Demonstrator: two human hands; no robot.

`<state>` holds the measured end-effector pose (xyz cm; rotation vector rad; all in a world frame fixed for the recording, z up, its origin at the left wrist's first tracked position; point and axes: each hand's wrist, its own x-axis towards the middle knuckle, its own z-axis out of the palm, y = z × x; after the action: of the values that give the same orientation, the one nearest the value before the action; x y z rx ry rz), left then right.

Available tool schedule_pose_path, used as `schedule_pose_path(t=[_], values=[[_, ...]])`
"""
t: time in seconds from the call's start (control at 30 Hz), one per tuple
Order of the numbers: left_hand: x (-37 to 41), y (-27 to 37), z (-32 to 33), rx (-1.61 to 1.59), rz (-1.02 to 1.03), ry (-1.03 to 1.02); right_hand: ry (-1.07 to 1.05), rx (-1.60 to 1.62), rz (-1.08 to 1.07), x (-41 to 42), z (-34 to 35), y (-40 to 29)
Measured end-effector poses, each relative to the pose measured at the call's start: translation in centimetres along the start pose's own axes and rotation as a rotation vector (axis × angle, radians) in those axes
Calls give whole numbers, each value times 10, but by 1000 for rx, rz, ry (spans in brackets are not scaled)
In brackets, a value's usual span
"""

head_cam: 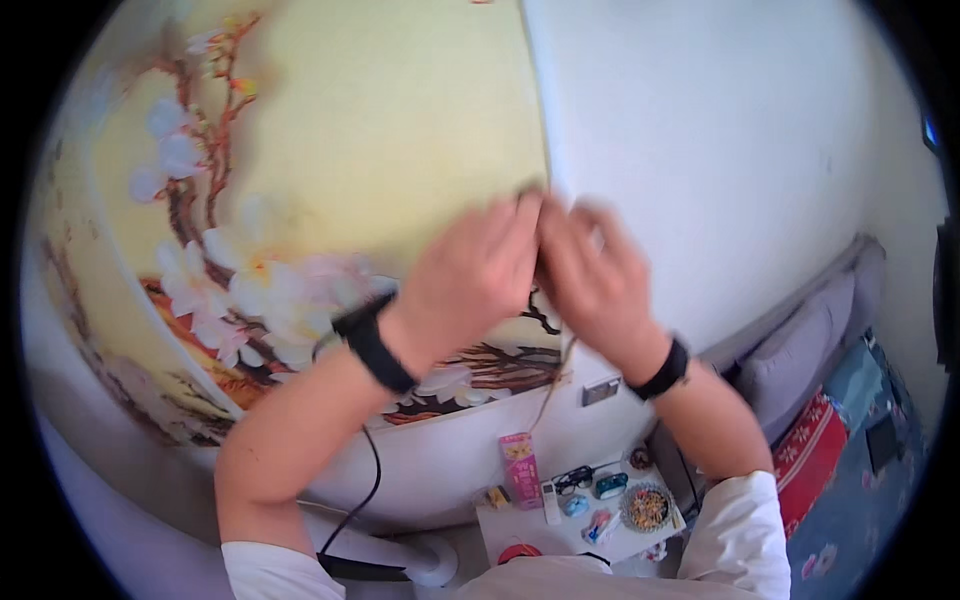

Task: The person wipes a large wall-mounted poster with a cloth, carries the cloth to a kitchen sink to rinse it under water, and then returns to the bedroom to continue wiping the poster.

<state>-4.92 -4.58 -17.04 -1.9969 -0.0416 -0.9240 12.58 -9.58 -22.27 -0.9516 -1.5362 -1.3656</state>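
My left hand (476,270) and my right hand (596,281) are raised in front of the wall, their fingertips close together at the right edge of a floral wall mural (390,135). Both are blurred. A small dark thing shows at the left fingertips, too unclear to name. A thin brown cord (551,390) hangs below the right hand towards the table; whether a hand holds it cannot be told. Each wrist wears a black band. Near the left forearm a black cable (375,469) curves downward.
Below stands a small white table (491,534) with a pink box (520,471), a white remote control (551,502), eyeglasses and a glass bowl of small items (646,508). A wall socket (601,391) sits above it. At the right is a grey sofa (799,337) with a red cloth (810,457).
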Motion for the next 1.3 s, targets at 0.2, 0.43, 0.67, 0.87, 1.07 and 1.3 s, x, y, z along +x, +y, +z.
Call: schedule_pose_path(t=[0.2,0.43,0.67,0.87,1.07,1.3], values=[[81,-130,-62,126,-114,178,240,161,90,176,37,22],[-27,-126,-54,244,-401,63,110,274,-19,156,93,-61],[-128,-74,-57,3,-779,210,-60,398,-90,133,100,-151],[-160,-75,-78,6,-700,192,9,404,-81,140,114,-189],[-188,-80,-93,20,-765,192,-13,448,-115,151,124,-222],[-233,-92,-110,61,-858,265,-49,560,-160,164,138,-269]])
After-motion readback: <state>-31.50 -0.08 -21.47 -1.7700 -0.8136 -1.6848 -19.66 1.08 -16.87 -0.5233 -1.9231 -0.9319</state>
